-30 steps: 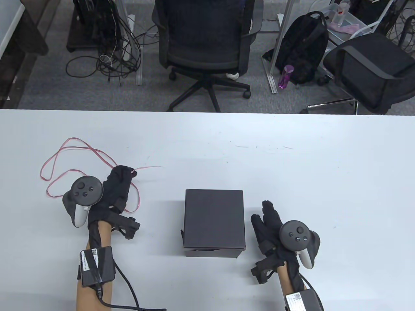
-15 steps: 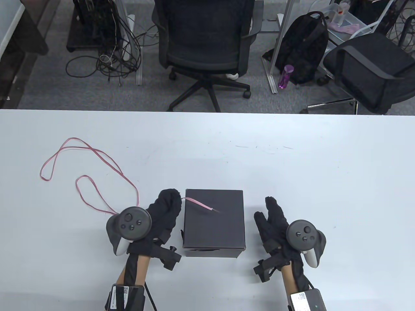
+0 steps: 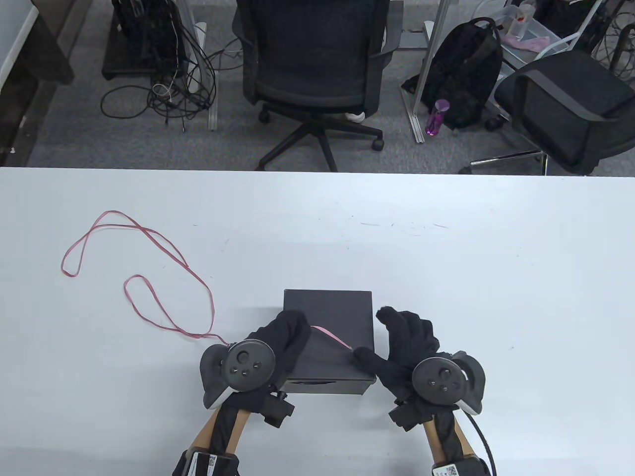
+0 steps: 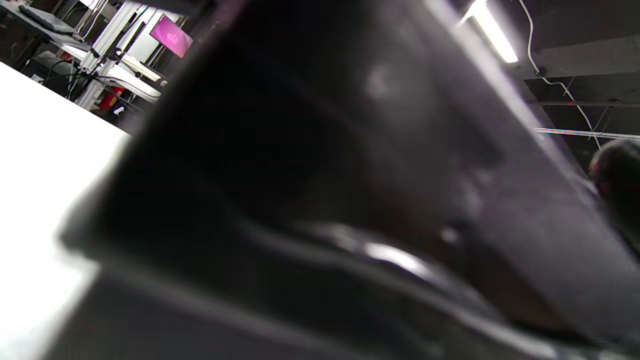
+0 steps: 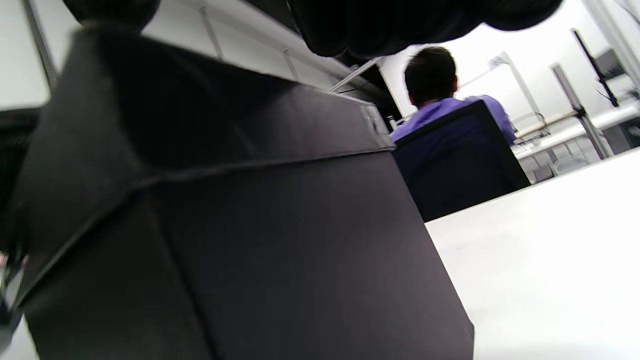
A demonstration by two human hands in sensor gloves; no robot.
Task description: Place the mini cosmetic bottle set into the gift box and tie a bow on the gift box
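Fingers of my left hand (image 3: 284, 333) pinch the pink ribbon (image 3: 331, 337) across the closed black gift box (image 3: 328, 310); my right hand (image 3: 404, 342) pinches its end. Bottles unseen, presumably inside. Wrapping and bow remain.

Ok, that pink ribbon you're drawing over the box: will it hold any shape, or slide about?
Probably floppy: the pink ribbon lies in loose loops on the table. Likely very light, since the left hand draws a thin strand over the black gift box. It may slip on that smooth lid unless the right hand pins it.
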